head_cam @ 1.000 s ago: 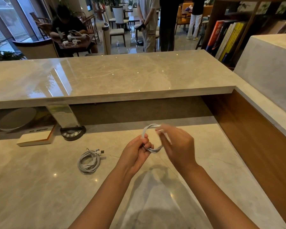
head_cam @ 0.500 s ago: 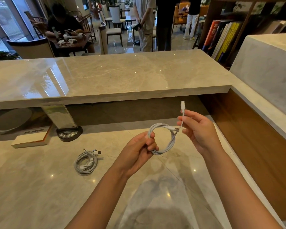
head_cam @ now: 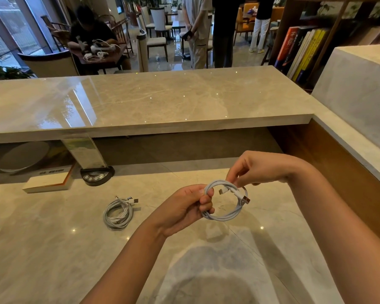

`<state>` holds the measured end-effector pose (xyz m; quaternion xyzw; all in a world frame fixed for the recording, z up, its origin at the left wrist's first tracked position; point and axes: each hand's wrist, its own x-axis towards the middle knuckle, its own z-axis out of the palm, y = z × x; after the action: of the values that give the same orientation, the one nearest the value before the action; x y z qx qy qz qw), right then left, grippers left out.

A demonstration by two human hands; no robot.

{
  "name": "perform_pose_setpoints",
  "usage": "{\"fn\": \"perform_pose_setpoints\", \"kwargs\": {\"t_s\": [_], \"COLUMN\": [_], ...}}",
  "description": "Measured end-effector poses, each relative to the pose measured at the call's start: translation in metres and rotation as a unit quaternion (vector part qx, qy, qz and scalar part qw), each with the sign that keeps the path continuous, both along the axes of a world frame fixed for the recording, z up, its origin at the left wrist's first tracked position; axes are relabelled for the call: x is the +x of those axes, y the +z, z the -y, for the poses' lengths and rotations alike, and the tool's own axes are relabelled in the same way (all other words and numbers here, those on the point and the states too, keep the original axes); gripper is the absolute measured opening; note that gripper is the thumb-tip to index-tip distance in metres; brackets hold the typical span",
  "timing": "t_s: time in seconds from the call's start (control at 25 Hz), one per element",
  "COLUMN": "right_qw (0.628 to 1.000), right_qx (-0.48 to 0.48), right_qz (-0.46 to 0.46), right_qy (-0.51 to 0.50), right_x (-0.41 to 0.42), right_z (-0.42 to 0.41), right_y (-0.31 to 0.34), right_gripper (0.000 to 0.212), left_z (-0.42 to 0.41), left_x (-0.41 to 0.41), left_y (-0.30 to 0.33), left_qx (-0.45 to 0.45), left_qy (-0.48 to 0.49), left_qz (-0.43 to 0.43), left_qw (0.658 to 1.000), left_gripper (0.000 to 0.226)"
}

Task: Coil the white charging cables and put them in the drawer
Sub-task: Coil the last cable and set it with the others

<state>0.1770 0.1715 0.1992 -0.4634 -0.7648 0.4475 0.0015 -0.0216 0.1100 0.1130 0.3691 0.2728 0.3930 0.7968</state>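
A white charging cable (head_cam: 233, 212) forms a small round coil held in the air above the marble desk (head_cam: 53, 249). My left hand (head_cam: 182, 210) grips the coil's left side, fingers closed around the loops. My right hand (head_cam: 257, 170) pinches the coil's top between thumb and fingertip. The cable's USB plug (head_cam: 244, 199) sticks out on the right of the coil. A second white cable (head_cam: 118, 212) lies coiled on the desk to the left of my hands. No drawer is in view.
A raised marble counter (head_cam: 151, 102) runs across above the desk, with a wooden side wall (head_cam: 338, 167) on the right. At the back left of the desk sit a flat white box (head_cam: 46, 183) and a black-based stand (head_cam: 96, 174). People are beyond the counter.
My right hand came down from holding the cable's end up and now pinches the top of the coil. The loose end is wound in, with the USB plug at the coil's right.
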Motion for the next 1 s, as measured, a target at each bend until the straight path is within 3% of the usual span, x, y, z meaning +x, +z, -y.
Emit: {"fn": "perform_pose_setpoints", "kwargs": {"t_s": [0.16,0.24,0.4,0.52,0.56,0.68,0.76,0.84,0.88,0.92,1.0], "right_qw": [0.997,0.996,0.990,0.985,0.985,0.982,0.980,0.980,0.980,0.979,0.979], "right_qx": [0.031,0.056,0.126,0.150,0.147,0.143,0.141,0.138,0.140,0.143,0.150], "right_qz": [-0.069,-0.048,0.056,0.026,0.020,0.015,0.001,-0.006,-0.005,-0.002,0.007], "right_qy": [-0.029,-0.057,-0.002,-0.078,-0.092,-0.123,-0.143,-0.145,-0.144,-0.143,-0.140], "right_x": [-0.008,-0.012,-0.020,-0.018,-0.017,-0.014,-0.015,-0.017,-0.018,-0.019,-0.021], "right_z": [0.001,0.002,0.014,0.015,0.015,0.014,0.015,0.016,0.016,0.016,0.017], "right_y": [-0.006,-0.007,-0.011,-0.021,-0.025,-0.033,-0.034,-0.034,-0.034,-0.035,-0.036], "right_gripper": [0.025,0.027,0.044,0.035,0.031,0.019,0.014,0.013,0.013,0.013,0.013], "left_z": [-0.002,-0.003,-0.004,-0.006,-0.007,-0.006,-0.003,-0.003,-0.005,-0.007,-0.010], "left_x": [0.000,0.003,0.010,0.011,0.011,0.012,0.014,0.013,0.014,0.015,0.016], "left_y": [-0.004,-0.006,-0.005,-0.001,0.001,0.006,0.006,0.002,0.001,0.001,0.000], "left_qx": [-0.027,-0.031,-0.042,0.002,0.047,0.238,0.372,0.477,0.500,0.499,0.436], "left_qy": [0.042,0.067,0.095,0.112,0.138,0.203,0.181,0.191,0.198,0.203,0.215], "left_qz": [-0.011,-0.038,-0.072,-0.185,-0.265,-0.445,-0.556,-0.602,-0.602,-0.598,-0.582], "left_qw": [0.999,0.997,0.992,0.976,0.953,0.839,0.720,0.611,0.590,0.594,0.652], "left_gripper": [0.026,0.027,0.030,0.028,0.024,0.022,0.031,0.024,0.019,0.015,0.014]}}
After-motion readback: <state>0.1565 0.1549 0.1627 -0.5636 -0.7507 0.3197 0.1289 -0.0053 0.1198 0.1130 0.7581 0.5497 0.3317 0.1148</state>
